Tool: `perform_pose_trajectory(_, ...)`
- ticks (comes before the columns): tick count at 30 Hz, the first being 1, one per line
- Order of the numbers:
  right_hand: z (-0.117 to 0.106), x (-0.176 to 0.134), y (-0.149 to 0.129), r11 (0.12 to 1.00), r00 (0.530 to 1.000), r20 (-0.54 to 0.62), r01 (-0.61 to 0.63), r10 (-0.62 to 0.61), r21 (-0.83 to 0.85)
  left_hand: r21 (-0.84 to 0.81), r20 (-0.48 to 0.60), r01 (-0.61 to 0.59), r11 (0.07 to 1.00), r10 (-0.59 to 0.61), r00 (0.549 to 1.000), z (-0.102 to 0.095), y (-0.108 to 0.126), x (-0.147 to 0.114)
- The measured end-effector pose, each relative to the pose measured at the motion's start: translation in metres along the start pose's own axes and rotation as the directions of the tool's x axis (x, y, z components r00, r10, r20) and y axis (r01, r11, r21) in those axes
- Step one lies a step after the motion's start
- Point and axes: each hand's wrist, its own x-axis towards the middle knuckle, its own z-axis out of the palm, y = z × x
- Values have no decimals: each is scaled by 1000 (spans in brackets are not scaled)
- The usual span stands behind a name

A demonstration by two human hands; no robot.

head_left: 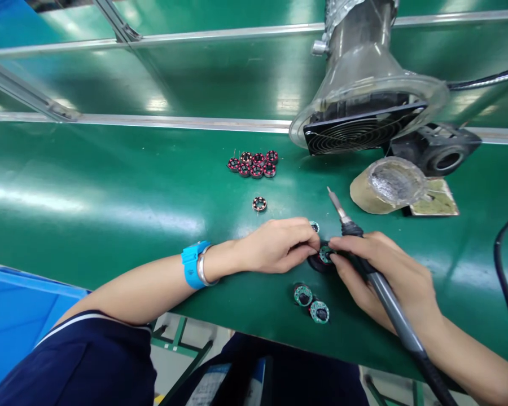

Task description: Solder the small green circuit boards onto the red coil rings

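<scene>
A small round green circuit board (325, 255) sits on a dark round base between my two hands. The fingers of my left hand (279, 245) are pinched at its left edge; their tips partly hide what they grip. My right hand (389, 276) holds a soldering iron (383, 290) slanting across the palm, its bare tip pointing up and away from the board. The thumb and forefinger of that hand reach to the board's right side. Another round board (314, 226) shows partly behind my left fingers. Two coil assemblies with green boards (311, 303) lie nearer the table edge.
Several red-and-black wound coil rings (256, 164) stand grouped on the green table (110, 192), with a single copper coil ring (259, 204) in front. At the right are a fume extractor hood (364, 121), a tan cup (372, 189), a black iron holder (444, 152) and a cable (502, 270).
</scene>
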Motion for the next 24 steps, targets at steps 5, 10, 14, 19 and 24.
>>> perform_pose_trajectory(5, 3, 0, 3, 1000, 1000, 7, -7, 7, 21, 69, 17, -14, 997, 13, 1000, 2, 0, -3)
perform_pose_trajectory(10, 4, -3, 3, 999, 1000, -1, -20, 20, 42, 49, -34, -5, 999, 7, 999, 6, 0, -4)
perform_pose_trajectory(14, 5, -3, 4, 998, 1000, -11, -12, 13, 59, 56, -51, -34, 998, 37, 998, 6, 1, -5)
perform_pose_trajectory(19, 6, -2, 4, 996, 1000, -22, -5, 7, 85, 242, 23, -114, 963, 112, 993, 3, 0, -5)
perform_pose_trajectory(24, 5, -1, 4, 995, 1000, -14, -13, 14, 95, 449, 100, -198, 871, 172, 980, 0, 2, -3)
